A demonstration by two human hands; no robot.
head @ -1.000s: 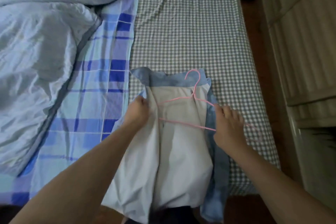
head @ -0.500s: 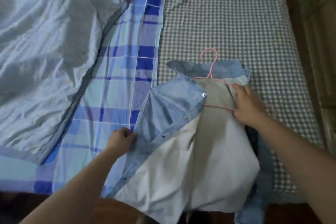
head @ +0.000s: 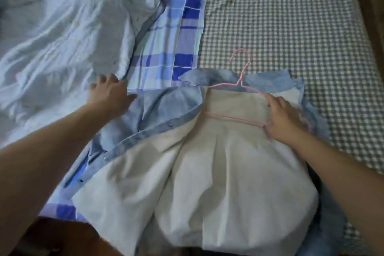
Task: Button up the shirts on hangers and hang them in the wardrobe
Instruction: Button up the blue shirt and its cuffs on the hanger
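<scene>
A blue denim shirt (head: 158, 114) with a pale lining (head: 228, 172) lies open, inside up, at the near edge of the bed. Its left front panel is folded partly over, and its snap buttons show along the edge. On the upper lining rests a pink wire hanger (head: 234, 117), hook pointing away over the collar. My right hand (head: 284, 116) curls its fingers round the hanger's right end, on the shirt's right shoulder. My left hand (head: 110, 93) lies with spread fingers at the shirt's left shoulder, thumb on the denim.
The shirt lies on a grey gingham sheet (head: 291, 27). A blue plaid sheet (head: 166, 48) runs beside it, and a crumpled pale duvet (head: 62, 37) fills the left, just behind my left hand. Dark floor (head: 52, 235) shows below the bed edge.
My left hand has let go of the front panel's lower edge and moved up to the left shoulder. The panel now lies flatter and further left. My right hand stays at the hanger's right end.
</scene>
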